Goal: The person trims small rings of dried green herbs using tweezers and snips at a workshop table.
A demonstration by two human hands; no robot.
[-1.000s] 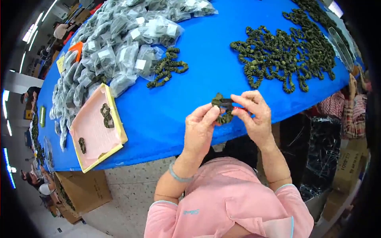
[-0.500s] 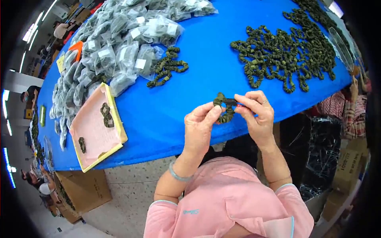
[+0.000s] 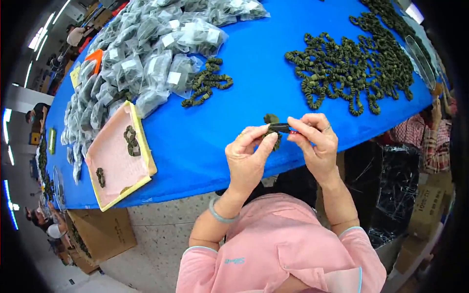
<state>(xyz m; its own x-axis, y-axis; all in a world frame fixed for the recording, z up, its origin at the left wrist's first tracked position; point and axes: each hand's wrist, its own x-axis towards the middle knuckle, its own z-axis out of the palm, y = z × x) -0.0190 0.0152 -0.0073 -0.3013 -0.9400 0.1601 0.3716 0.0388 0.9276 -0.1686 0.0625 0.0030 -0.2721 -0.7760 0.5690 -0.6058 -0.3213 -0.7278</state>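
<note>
My left hand (image 3: 250,150) pinches an olive-green scrunchie (image 3: 270,118) of gathered cloth above the table's near edge. Its fingers and thumb cover part of the loop. My right hand (image 3: 315,141) is closed on a small black tool with a bit of red, which looks like thread snips (image 3: 280,128). The black end points left and meets the scrunchie beside my left thumb. Whether the blades are apart is too small to tell.
On the blue table (image 3: 244,97) lie a large heap of green scrunchies (image 3: 349,68) and a smaller bunch (image 3: 207,82). Bagged pieces (image 3: 146,68) pile up at left. A pink-lined yellow tray (image 3: 113,178) holds a few scrunchies. A co-worker's checked sleeve (image 3: 435,141) shows at right.
The black tool has shifted slightly left, across the scrunchie to my left fingertips. The scrunchie has turned, and less of its loop shows. The things on the table look unchanged.
</note>
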